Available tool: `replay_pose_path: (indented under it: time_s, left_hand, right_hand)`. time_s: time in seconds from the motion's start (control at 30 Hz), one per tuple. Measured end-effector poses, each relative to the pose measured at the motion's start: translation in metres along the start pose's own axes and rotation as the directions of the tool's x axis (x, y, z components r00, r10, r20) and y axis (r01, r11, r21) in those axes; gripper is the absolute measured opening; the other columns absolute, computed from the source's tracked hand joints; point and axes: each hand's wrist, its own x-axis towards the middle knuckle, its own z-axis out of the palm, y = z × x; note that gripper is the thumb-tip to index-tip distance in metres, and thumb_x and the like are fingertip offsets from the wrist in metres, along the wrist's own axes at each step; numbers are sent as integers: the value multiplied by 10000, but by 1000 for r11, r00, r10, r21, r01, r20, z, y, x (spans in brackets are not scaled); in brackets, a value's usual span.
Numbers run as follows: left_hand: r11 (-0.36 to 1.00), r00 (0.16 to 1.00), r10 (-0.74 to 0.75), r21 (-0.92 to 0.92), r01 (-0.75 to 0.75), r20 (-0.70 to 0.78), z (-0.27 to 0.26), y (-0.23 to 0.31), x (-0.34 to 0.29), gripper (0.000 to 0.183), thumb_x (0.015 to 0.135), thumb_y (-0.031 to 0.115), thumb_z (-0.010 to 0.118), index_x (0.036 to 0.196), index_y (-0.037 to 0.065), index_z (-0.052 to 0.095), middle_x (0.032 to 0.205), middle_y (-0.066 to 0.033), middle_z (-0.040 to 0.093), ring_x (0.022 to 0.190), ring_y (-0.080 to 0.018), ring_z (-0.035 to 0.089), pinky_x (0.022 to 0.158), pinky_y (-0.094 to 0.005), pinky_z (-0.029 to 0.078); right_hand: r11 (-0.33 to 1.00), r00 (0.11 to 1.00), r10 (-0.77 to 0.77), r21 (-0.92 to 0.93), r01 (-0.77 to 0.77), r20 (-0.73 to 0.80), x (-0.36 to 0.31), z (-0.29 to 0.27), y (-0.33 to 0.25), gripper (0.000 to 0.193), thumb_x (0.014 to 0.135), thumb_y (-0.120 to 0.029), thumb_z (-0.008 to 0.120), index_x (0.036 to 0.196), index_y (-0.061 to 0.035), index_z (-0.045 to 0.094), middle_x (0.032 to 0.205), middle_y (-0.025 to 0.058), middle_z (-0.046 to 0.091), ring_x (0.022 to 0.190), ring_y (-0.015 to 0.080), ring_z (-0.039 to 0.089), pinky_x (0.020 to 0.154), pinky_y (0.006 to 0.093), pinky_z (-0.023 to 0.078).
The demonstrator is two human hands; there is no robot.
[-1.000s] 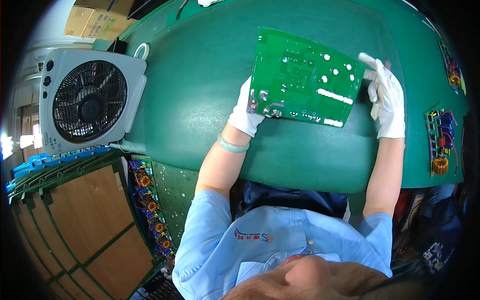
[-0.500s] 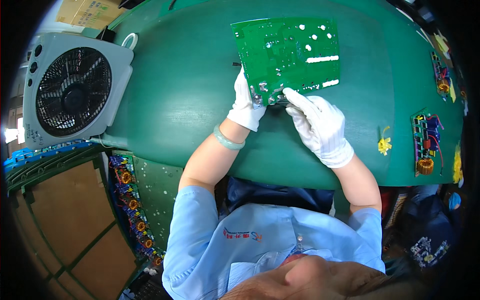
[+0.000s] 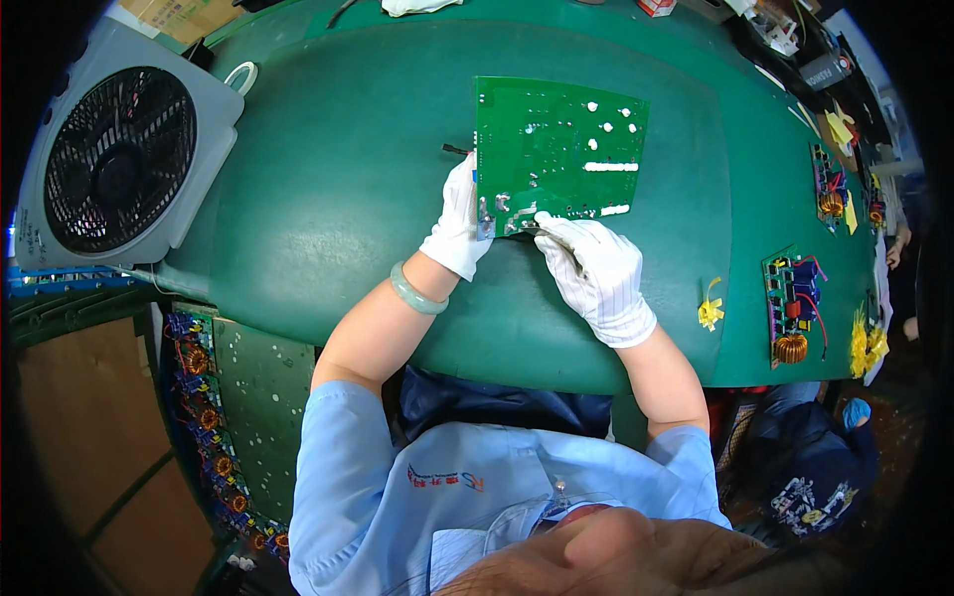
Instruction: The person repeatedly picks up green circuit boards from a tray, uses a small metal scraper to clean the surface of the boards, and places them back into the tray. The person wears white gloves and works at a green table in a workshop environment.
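A green circuit board (image 3: 556,149) is held up above the table, its soldered side with white patches facing me. My left hand (image 3: 460,223), in a white glove, grips the lower left edge; its fingers are mostly hidden behind the board. A short black connector (image 3: 455,149) sticks out beside that edge. My right hand (image 3: 596,273), also gloved, has its fingertips pinched together at the bottom edge, near the shiny solder joints (image 3: 507,209). A thin dark sliver shows at those fingertips, too small to name.
A grey box fan (image 3: 119,169) stands at the left. Assembled boards with copper coils lie at the right (image 3: 793,310) and in a row at lower left (image 3: 204,417). A yellow tied strip (image 3: 710,313) rests on the green table mat (image 3: 328,238). Another person (image 3: 810,457) is at lower right.
The view has shifted, so the surroundings sit further left. The board is turned slightly and sits lower in the picture. Both hands stay at its lower edge.
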Motion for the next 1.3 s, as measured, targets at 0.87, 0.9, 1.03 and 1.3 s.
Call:
replay_pose_path:
  time_s: [0.87,0.9,1.03,1.3]
  left_hand:
    - [774,811,581,354,-526,-65,-16,28,-4,307,993,256,484,939,11,661,849,-11,621,736,-102,556,678,-277,469]
    - [810,793,582,217,-545,-181,-9,42,-29,284,989,223,497,935,-3,661,836,-12,623,720,-91,538,682,-258,450]
    - [338,414,903,787,-516,-116,-34,92,-130,265,960,221,579,895,-13,684,794,-29,651,710,-90,567,665,-259,462]
    - [110,-238,971,901,419,-8,-108,121,-392,233,812,253,752,755,31,713,632,-91,654,575,-168,624,562,-299,484]
  right_hand:
    - [985,966,127,87,-150,227,-6,-25,20,192,837,-233,759,844,-53,691,763,97,677,643,248,652,608,314,510]
    - [981,952,176,36,-191,250,-9,-24,22,221,826,-247,776,826,-45,686,746,92,673,630,233,642,600,307,504]
    - [929,933,342,109,-353,109,-14,-13,30,265,819,-254,805,836,-21,679,739,72,671,636,144,617,608,284,494]
    - [810,888,367,373,-452,277,-26,3,57,255,940,-141,664,1122,36,646,1095,131,696,994,187,659,915,304,507]
